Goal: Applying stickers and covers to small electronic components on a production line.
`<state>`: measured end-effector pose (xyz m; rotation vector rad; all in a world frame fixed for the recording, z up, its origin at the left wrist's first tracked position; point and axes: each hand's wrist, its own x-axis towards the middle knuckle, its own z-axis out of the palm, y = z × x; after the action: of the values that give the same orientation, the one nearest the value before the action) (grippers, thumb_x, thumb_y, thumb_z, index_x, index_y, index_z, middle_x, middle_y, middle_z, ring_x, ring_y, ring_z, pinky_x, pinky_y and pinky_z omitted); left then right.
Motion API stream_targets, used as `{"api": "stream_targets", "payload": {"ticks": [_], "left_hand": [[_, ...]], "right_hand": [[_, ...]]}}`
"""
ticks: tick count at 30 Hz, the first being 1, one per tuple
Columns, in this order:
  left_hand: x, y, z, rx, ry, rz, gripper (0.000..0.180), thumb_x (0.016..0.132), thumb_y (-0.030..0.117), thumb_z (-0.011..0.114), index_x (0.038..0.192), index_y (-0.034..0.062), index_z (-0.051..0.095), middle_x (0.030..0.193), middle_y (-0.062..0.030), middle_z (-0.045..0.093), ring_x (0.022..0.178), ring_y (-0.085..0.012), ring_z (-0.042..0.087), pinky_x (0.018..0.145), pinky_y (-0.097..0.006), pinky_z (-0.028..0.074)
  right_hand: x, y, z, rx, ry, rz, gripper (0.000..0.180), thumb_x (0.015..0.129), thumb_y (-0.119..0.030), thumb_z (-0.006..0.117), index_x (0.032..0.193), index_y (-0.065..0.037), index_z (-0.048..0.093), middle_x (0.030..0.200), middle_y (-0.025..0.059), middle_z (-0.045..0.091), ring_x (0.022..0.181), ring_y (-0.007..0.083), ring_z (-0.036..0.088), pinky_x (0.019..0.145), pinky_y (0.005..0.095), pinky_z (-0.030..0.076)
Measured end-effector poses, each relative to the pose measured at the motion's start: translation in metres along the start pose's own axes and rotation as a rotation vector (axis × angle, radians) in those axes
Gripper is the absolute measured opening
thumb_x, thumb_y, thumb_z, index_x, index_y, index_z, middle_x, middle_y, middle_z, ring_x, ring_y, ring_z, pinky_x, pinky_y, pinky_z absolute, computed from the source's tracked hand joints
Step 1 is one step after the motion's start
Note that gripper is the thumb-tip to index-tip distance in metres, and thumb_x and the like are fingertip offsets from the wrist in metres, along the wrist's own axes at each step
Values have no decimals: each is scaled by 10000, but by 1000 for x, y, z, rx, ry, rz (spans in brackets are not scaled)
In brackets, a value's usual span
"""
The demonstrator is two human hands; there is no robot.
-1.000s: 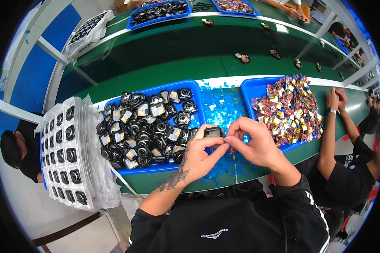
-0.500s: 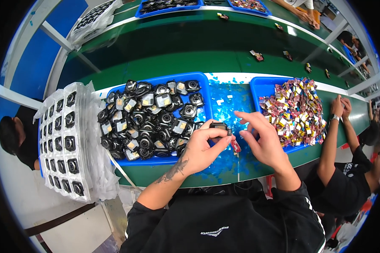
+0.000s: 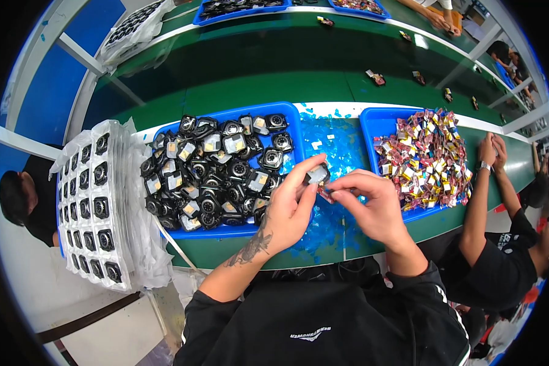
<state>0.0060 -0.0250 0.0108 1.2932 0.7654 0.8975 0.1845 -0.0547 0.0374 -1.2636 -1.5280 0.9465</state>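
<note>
My left hand (image 3: 293, 207) pinches a small black square part with a pale face (image 3: 317, 175) between thumb and fingers, above the table's near edge. My right hand (image 3: 372, 204) meets it from the right, its fingertips on a small reddish piece (image 3: 326, 194) just under the part. Left of both hands stands a blue tray (image 3: 287, 113) heaped with several similar black square parts (image 3: 210, 174). A second blue tray (image 3: 372, 122), to the right, holds a pile of small red, yellow and silver pieces (image 3: 424, 158).
Blue film scraps (image 3: 335, 143) litter the green table between the trays. A stack of white blister trays (image 3: 88, 201) with black parts stands at the left edge. Another person's arms (image 3: 479, 195) rest at the right; a further person (image 3: 24, 198) sits far left. More trays lie on the far bench.
The view has shifted as my head tilted. My hands stay joined on the small part, now slightly lower and to the right of the black-parts tray.
</note>
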Motion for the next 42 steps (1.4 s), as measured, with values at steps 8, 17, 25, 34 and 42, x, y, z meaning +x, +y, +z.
{"api": "stream_targets", "payload": {"ticks": [8, 17, 25, 34, 42], "left_hand": [[-4, 4, -10, -31, -131, 29, 473, 956, -76, 448, 1420, -4, 387, 1298, -158, 545, 1191, -171, 549, 1000, -313, 452], [7, -2, -7, -317, 102, 61, 480, 946, -29, 511, 1404, -59, 371, 1322, -220, 547, 1171, -248, 589, 1004, -355, 483], [-1, -3, -5, -293, -118, 1, 520, 953, -66, 467, 1451, -28, 323, 1307, -119, 532, 1197, -140, 527, 1003, -276, 429], [-2, -6, -1, -254, -117, -27, 529, 943, -66, 497, 1446, -48, 332, 1309, -147, 537, 1184, -155, 536, 962, -269, 442], [-5, -6, -2, -210, -169, -7, 519, 962, -65, 447, 1459, -44, 299, 1396, -155, 465, 1285, -185, 477, 1060, -315, 395]], "right_hand": [[11, -19, -1, -204, 151, -55, 146, 800, 1, 716, 940, -43, 703, 788, 34, 645, 570, 92, 447, 513, 252, 368], [5, -18, 1, -295, 15, -61, 127, 779, -16, 738, 891, -49, 687, 780, 51, 662, 613, 182, 561, 551, 291, 441], [9, -20, 11, -357, 85, -55, 128, 759, -21, 752, 864, -51, 684, 765, 55, 674, 572, 181, 553, 523, 301, 434], [9, -21, 13, -372, 85, -57, 94, 770, -31, 743, 846, -36, 688, 798, 68, 701, 606, 209, 603, 550, 319, 465], [14, -21, 12, -370, 62, -51, 75, 768, -33, 734, 809, -33, 670, 775, 83, 691, 662, 257, 648, 593, 357, 487]]}}
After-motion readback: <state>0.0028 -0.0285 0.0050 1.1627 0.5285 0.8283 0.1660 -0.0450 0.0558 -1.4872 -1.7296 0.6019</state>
